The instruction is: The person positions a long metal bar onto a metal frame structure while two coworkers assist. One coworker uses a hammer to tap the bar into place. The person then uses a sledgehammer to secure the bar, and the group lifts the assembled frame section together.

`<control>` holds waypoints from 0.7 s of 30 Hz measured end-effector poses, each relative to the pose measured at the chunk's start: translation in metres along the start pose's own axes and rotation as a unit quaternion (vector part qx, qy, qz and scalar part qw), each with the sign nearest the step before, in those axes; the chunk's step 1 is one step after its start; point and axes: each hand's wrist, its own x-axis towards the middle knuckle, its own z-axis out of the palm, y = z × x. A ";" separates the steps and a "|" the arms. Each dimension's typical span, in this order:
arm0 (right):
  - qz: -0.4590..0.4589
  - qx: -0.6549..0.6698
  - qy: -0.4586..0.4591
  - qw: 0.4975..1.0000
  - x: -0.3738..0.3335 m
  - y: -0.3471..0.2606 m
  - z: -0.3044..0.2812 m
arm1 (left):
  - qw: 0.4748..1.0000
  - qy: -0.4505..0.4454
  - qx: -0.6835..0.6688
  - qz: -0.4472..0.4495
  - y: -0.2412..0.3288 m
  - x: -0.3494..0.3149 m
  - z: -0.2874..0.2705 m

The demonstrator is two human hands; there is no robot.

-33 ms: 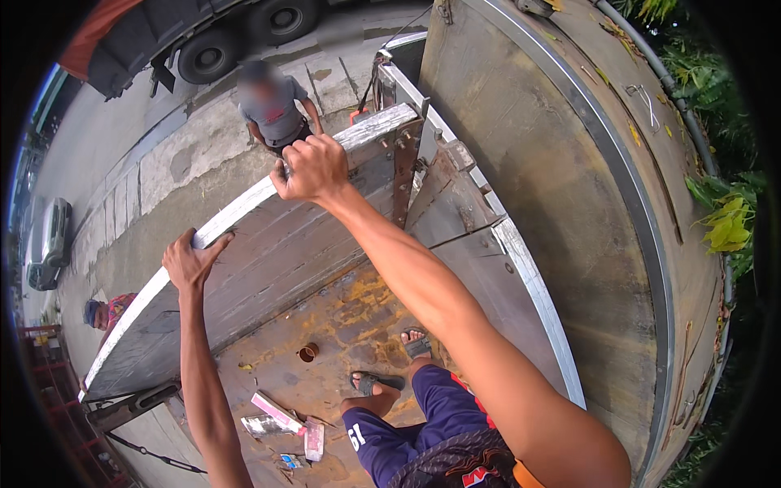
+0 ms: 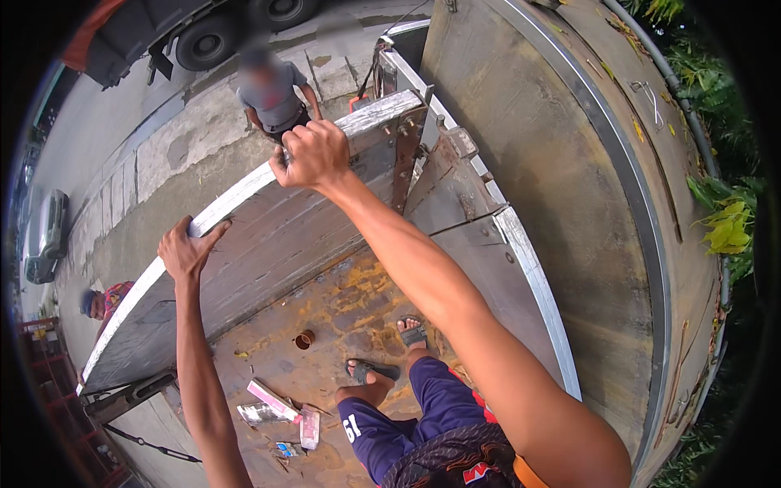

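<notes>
Both of my hands hold the white-painted top edge of a long side panel that looks like the wall of a truck bed. My left hand is hooked over the edge, its thumb on the inner face. Farther along to the right, my right hand is closed around the same edge in a fist, so its fingertips are hidden. A rusty upright bracket with bolts stands at the panel's right end. My sandalled feet rest on the rusty metal floor inside the panel.
A brown cup-like piece and pink-and-white scraps lie on the floor. Beyond the panel stand a person in grey and another person. A large curved metal wall rises at right. A truck wheel and a car are outside.
The view has shifted slightly, and my feet appear a little higher in it. Both hands keep their hold on the panel's edge.
</notes>
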 end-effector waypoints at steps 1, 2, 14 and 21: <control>0.005 -0.007 -0.013 1.000 -0.007 0.002 0.005 | 0.999 -0.035 0.005 -0.023 -0.005 -0.003 0.003; 0.002 -0.016 -0.019 1.000 -0.010 0.005 0.010 | 0.993 -0.096 0.011 -0.068 -0.009 -0.005 0.007; 0.024 -0.077 -0.065 0.995 0.003 0.007 0.012 | 0.999 -0.034 -0.032 -0.009 -0.007 0.007 0.006; -0.002 -0.089 -0.067 0.994 0.007 0.013 0.021 | 0.997 -0.023 -0.075 -0.013 -0.008 0.013 0.010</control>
